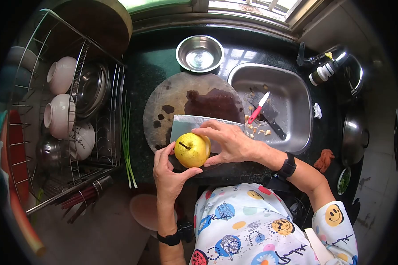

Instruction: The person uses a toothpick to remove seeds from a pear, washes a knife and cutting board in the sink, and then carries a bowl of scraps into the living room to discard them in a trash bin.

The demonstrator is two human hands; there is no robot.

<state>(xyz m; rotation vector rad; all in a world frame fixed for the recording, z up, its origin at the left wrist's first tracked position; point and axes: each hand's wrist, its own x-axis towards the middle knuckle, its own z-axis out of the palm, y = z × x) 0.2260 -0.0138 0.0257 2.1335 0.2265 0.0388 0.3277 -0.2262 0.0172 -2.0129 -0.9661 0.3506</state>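
Note:
A yellow pear (190,152) with a short dark stem is held up between both my hands, above the near edge of a round cutting board (163,95). My left hand (168,170) grips it from the left and below, thumb and fingers pressed to the skin. From the right, my right hand (225,143) holds it with fingers over the top and thumb below. A pale strip shows along the pear's right side, partly covered by the right fingers. Behind the pear, a broad cleaver blade (181,125) lies on the board, its remainder hidden by my right hand.
A steel bowl (200,66) stands behind the wet board. The sink (296,88) at right holds a red-handled knife (258,108), a black-handled knife (276,129) and scraps. Green onions (126,141) lie beside the dish rack (119,88) of bowls at left.

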